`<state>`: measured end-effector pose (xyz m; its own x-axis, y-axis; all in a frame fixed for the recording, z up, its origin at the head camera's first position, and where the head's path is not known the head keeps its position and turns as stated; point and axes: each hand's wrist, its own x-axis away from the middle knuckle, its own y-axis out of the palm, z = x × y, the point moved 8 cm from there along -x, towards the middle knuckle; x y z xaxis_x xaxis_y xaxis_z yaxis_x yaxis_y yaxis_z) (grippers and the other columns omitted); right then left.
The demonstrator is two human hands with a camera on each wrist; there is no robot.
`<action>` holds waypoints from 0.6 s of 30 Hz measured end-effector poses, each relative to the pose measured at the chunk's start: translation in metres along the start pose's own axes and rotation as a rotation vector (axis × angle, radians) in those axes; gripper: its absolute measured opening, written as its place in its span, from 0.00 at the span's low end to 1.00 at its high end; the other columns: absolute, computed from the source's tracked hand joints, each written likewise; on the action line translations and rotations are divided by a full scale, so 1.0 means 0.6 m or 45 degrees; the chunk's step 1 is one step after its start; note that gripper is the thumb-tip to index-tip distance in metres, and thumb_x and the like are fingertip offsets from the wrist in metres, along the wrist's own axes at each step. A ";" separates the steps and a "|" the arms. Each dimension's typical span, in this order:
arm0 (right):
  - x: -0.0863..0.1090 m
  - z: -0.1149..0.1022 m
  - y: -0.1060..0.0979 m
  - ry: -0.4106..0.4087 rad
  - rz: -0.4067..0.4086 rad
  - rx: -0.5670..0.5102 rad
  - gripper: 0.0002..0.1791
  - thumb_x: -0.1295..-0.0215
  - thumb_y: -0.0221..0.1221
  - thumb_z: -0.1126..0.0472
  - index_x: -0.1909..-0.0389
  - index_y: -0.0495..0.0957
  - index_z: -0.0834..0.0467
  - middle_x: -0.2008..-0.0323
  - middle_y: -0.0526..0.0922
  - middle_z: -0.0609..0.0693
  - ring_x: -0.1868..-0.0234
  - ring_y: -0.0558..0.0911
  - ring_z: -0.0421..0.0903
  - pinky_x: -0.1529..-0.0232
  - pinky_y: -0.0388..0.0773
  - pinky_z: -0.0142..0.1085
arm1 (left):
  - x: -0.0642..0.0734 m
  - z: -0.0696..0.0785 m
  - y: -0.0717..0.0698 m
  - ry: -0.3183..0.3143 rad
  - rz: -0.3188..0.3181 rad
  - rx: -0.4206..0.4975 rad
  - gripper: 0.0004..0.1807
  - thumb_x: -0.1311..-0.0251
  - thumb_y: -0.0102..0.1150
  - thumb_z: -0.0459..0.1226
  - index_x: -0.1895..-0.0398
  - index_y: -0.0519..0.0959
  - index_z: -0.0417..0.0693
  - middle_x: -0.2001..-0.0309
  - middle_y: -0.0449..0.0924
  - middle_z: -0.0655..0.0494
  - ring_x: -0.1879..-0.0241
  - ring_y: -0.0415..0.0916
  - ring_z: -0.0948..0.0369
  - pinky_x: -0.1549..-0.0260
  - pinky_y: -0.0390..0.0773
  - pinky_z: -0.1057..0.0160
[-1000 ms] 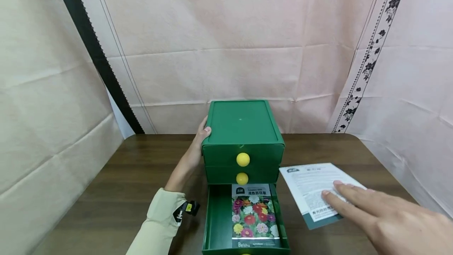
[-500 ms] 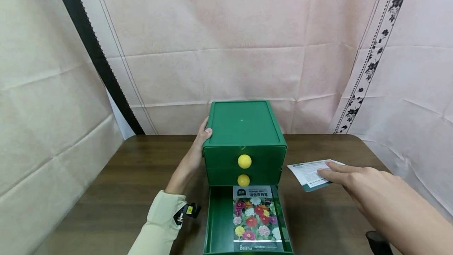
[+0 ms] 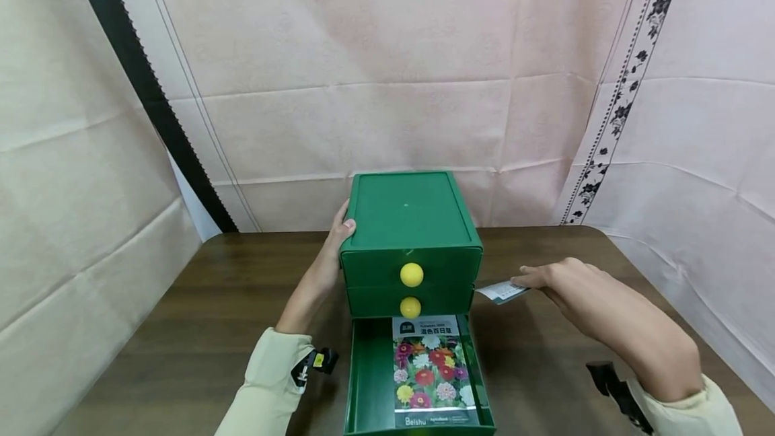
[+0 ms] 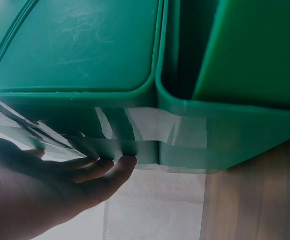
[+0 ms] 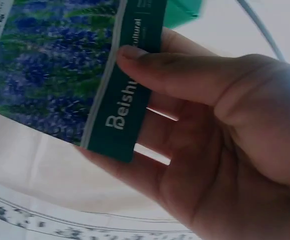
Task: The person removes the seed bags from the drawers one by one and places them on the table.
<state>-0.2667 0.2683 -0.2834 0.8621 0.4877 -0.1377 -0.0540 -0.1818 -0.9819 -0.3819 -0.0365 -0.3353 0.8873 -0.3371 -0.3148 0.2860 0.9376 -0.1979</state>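
- Right hand [image 3: 560, 278] has the purple-flower packet [image 5: 50, 70] clamped by its dark "Beishu" end: thumb on the picture face, other fingers backing it. Probably held at the edge like that so most of the packet sticks out past the fingertips.
- That packet is just right of the green drawer box [image 3: 412, 210], over the counter [image 3: 242, 301], picture side down.
- Left hand [image 3: 333, 247] isn't curled round anything: fingers against the box's left side, thumb up by its top edge. Looks like a brace, so a light box wouldn't skid.
- Bottom drawer [image 3: 372, 375] sticks out toward the near side, so you can reach in from above.
- Inside it, the mixed-flower packet [image 3: 432, 372] lies flat, picture up, towards the right wall.
- Upper two drawers are pushed in, yellow knobs [image 3: 412, 274] facing near, handy for pulling.
- Far side's just pale cloth [image 3: 393, 86], likely a plain backdrop.
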 end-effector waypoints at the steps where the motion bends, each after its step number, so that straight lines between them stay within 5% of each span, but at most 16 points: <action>1: -0.004 0.003 0.003 -0.007 0.001 -0.018 0.26 0.28 0.59 0.73 0.60 0.84 0.32 0.67 0.81 0.32 0.66 0.77 0.29 0.65 0.78 0.33 | 0.000 -0.001 -0.001 -0.003 0.004 -0.001 0.40 0.24 0.28 0.56 0.13 0.35 0.60 0.15 0.36 0.48 0.18 0.38 0.44 0.26 0.44 0.29; 4: -0.018 0.016 0.016 -0.028 -0.002 -0.061 0.23 0.28 0.59 0.73 0.55 0.90 0.40 0.56 0.90 0.43 0.58 0.86 0.39 0.57 0.85 0.41 | 0.000 -0.001 -0.001 -0.009 0.004 -0.005 0.40 0.23 0.28 0.56 0.13 0.35 0.61 0.15 0.35 0.48 0.18 0.38 0.44 0.26 0.43 0.29; 9: -0.038 0.033 0.042 -0.088 -0.018 -0.075 0.17 0.29 0.60 0.73 0.47 0.90 0.58 0.47 0.88 0.63 0.47 0.88 0.61 0.50 0.85 0.54 | 0.000 -0.003 -0.002 -0.024 0.000 0.003 0.41 0.24 0.27 0.56 0.13 0.33 0.59 0.15 0.34 0.46 0.18 0.37 0.43 0.26 0.42 0.29; 14: -0.047 0.042 0.054 -0.112 -0.002 -0.098 0.17 0.29 0.59 0.74 0.47 0.90 0.59 0.48 0.88 0.62 0.47 0.88 0.60 0.51 0.85 0.53 | -0.001 -0.001 -0.001 -0.016 -0.010 0.002 0.41 0.24 0.28 0.56 0.13 0.33 0.59 0.15 0.34 0.45 0.18 0.37 0.42 0.26 0.41 0.28; 18: -0.052 0.047 0.062 -0.113 -0.032 -0.126 0.18 0.29 0.58 0.75 0.48 0.90 0.59 0.50 0.90 0.57 0.53 0.90 0.51 0.55 0.87 0.46 | 0.000 0.001 0.000 0.002 -0.003 0.000 0.41 0.23 0.28 0.55 0.13 0.34 0.58 0.15 0.35 0.46 0.18 0.37 0.43 0.26 0.41 0.28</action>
<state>-0.3095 0.2704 -0.3191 0.8143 0.5661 -0.1282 0.0209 -0.2494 -0.9682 -0.3819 -0.0365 -0.3347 0.8859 -0.3394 -0.3162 0.2881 0.9368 -0.1984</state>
